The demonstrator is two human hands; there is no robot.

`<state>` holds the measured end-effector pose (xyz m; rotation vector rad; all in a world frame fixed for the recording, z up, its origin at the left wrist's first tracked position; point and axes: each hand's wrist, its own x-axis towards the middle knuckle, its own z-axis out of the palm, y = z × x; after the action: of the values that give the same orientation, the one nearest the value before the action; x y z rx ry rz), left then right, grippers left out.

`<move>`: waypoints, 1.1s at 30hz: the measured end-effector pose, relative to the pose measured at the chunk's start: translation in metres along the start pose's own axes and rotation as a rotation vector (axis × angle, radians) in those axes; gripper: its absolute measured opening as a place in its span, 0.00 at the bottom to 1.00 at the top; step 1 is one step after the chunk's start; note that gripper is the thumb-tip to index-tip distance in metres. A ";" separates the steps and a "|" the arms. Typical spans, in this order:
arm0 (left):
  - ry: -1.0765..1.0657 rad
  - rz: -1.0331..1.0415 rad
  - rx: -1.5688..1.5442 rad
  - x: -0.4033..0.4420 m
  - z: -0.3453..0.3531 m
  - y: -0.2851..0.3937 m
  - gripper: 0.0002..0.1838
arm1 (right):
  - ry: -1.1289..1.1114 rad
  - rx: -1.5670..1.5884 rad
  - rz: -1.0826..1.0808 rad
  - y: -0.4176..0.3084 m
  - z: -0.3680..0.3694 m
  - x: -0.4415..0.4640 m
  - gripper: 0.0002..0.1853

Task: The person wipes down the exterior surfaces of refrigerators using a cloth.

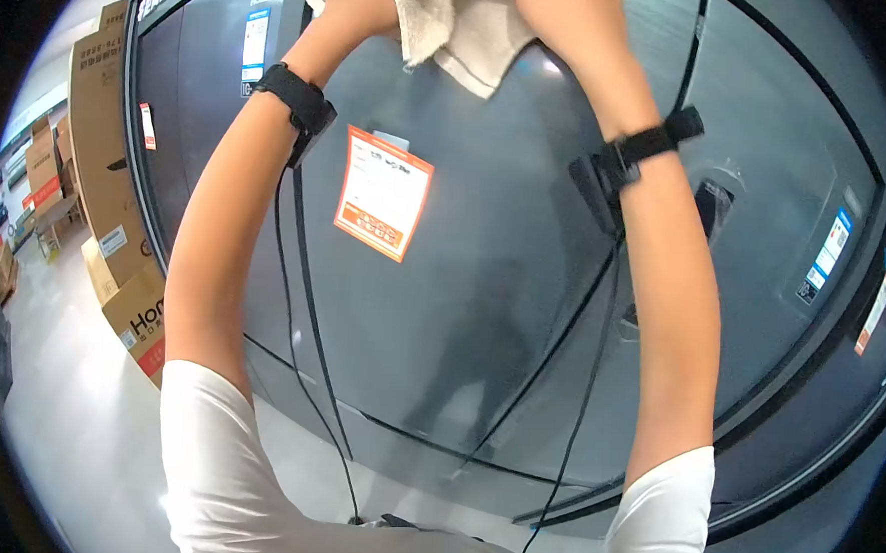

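Note:
A beige cloth [472, 48] lies bunched against a tall, glossy dark grey panel [390, 324], which looks like a refrigerator front. My left hand [365, 4] holds the cloth's left side, with the fingers partly cut off by the top edge of the view. On the other side, my right hand [574, 18] is closed on the cloth's right part, its fingertips hidden. Below the cloth, a white price tag with an orange border [384, 193] is stuck to the panel. Both arms reach up and forward, each with a black strap and cable at the wrist.
Dark panels with blue-and-white labels [831, 247] flank the middle one. Stacked cardboard boxes [109, 149] stand at the left, beside a shiny pale floor [76, 397]. Two thin black cables [294, 339] hang from my wrists towards my waist.

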<state>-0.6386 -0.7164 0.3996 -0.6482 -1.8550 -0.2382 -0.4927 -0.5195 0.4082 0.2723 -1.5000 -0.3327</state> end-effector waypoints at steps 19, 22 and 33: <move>0.161 -0.050 -0.701 -0.346 0.125 -0.038 0.38 | -0.537 0.171 -0.097 -0.270 0.089 -0.170 0.31; 0.075 -0.209 -0.867 -0.411 0.141 -0.023 0.43 | -0.590 0.042 -0.139 -0.302 0.077 -0.207 0.26; -0.235 0.062 -0.608 -0.455 0.117 0.007 0.48 | -0.712 0.278 0.334 -0.278 -0.014 -0.359 0.32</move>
<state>-0.6160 -0.8018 -0.0621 -1.1872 -1.9852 -0.7272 -0.5066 -0.6408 -0.0292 0.1174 -2.2623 0.0675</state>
